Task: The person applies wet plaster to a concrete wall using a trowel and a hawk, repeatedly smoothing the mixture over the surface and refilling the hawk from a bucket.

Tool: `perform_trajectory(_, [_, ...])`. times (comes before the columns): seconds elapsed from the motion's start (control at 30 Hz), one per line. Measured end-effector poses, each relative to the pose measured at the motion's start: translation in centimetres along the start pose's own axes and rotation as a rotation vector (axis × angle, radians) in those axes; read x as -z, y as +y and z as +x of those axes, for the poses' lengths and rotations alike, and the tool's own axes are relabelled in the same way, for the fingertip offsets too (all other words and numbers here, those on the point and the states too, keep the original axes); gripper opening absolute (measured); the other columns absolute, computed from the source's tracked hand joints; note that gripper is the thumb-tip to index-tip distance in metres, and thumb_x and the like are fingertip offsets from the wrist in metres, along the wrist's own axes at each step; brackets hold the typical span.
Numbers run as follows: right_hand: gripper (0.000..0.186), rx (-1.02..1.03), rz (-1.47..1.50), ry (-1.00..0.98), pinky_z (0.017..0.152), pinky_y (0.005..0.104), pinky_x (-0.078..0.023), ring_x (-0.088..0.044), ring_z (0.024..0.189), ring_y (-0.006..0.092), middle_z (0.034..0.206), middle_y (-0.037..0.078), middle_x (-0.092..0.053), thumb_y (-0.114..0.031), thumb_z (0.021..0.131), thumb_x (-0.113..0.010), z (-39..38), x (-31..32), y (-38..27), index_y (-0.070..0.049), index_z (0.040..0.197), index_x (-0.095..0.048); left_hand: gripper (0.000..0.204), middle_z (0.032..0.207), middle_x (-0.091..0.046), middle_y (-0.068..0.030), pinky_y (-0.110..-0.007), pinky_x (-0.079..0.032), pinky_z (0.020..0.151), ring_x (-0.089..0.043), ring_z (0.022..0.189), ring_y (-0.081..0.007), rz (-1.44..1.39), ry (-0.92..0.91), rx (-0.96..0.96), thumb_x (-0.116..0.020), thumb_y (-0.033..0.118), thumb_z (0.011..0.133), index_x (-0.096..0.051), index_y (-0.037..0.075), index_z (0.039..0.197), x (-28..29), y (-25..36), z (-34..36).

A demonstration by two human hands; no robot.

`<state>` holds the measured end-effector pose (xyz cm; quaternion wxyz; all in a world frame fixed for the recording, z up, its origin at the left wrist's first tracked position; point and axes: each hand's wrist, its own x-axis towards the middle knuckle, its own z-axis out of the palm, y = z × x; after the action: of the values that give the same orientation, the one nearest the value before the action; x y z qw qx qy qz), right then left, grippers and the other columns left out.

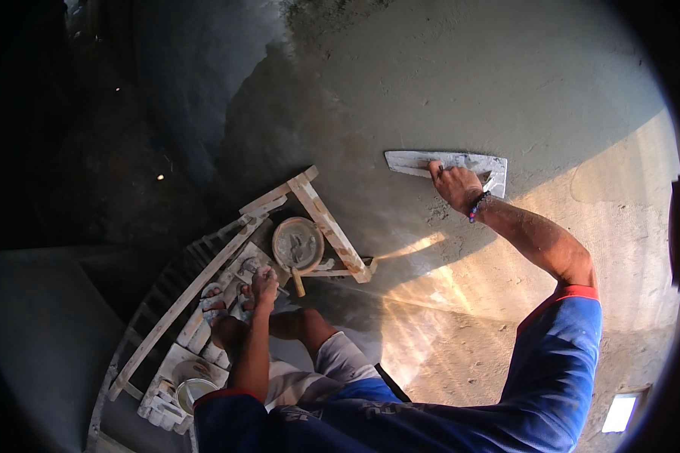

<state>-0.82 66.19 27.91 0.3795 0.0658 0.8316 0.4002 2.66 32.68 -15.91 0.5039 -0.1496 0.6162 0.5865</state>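
Observation:
My right hand (458, 187) is closed round the handle of a plastering trowel (408, 160), a long flat blade smeared with grey. The blade lies against a wide surface of damp grey plaster (521, 83). Lower down at the left, my left hand (264, 287) is closed on what looks like a small trowel (251, 266), mostly hidden by the fingers and hard to make out. Next to that hand stands a round bucket (299, 221) with grey mortar inside. A wooden handle (298, 283) sticks out at its near edge.
My sandalled feet stand on a plank platform (193, 332) with a long wooden rail (189, 306). A wooden beam (329, 223) rises beyond the bucket. Another bucket (193, 392) sits at the near left. Dark space lies left of the platform. A small bright opening (619, 413) shows lower right.

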Motion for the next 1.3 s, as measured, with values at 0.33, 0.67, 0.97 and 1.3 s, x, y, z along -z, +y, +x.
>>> perform_trajectory(0.33, [0.027, -0.432, 0.101, 0.576, 0.067, 0.0497, -0.051, -0.065, 0.081, 0.0416, 0.085, 0.025, -0.063, -0.019, 0.095, -0.05, -0.5, 14.9, 18.2, -0.005, 0.116, -0.038, 0.035, 0.096, -0.062, -0.0113, -0.029, -0.049, 0.063, -0.06, 0.073, -0.0157, -0.134, 0.014, -0.161, -0.058, 0.024, 0.092, -0.057, -0.001, 0.116, 0.2, -0.7, 1.0])
perform_trajectory(0.67, [0.037, -0.87, 0.219, 0.986, 0.073, 0.0506, -0.051, -0.063, 0.091, 0.0441, 0.094, 0.025, -0.067, -0.038, 0.092, -0.057, -10.8, 17.7, 29.2, -0.007, 0.112, -0.054, 0.037, 0.098, -0.062, -0.0132, -0.032, -0.05, 0.067, -0.062, 0.077, -0.0202, -0.195, 0.157, -0.171, -0.059, 0.025, 0.09, -0.057, 0.0, 0.117, 1.0, -3.2, 4.0])
perform_trajectory(0.97, [0.03, -0.324, 0.128, 0.186, 0.063, 0.0436, -0.057, -0.069, 0.075, 0.0366, 0.08, 0.023, -0.067, -0.009, 0.092, -0.05, 2.2, 7.4, 5.3, -0.001, 0.118, -0.039, 0.032, 0.096, -0.062, -0.0121, -0.032, -0.049, 0.066, -0.062, 0.079, -0.0211, -0.056, 0.064, -0.026, -0.058, 0.025, 0.093, -0.059, 0.001, 0.115, 0.8, -1.7, 0.9])
perform_trajectory(1.3, [0.032, 0.007, 0.146, -0.284, 0.067, 0.0409, -0.056, -0.07, 0.078, 0.032, 0.083, 0.021, -0.068, -0.018, 0.094, -0.043, -4.8, -0.3, -2.3, 0.002, 0.12, -0.043, 0.03, 0.094, -0.067, -0.0142, -0.037, -0.049, 0.074, -0.065, 0.087, -0.0261, -0.075, 0.242, -0.11, -0.055, 0.028, 0.089, -0.065, 0.005, 0.106, 4.1, -9.1, 6.2])
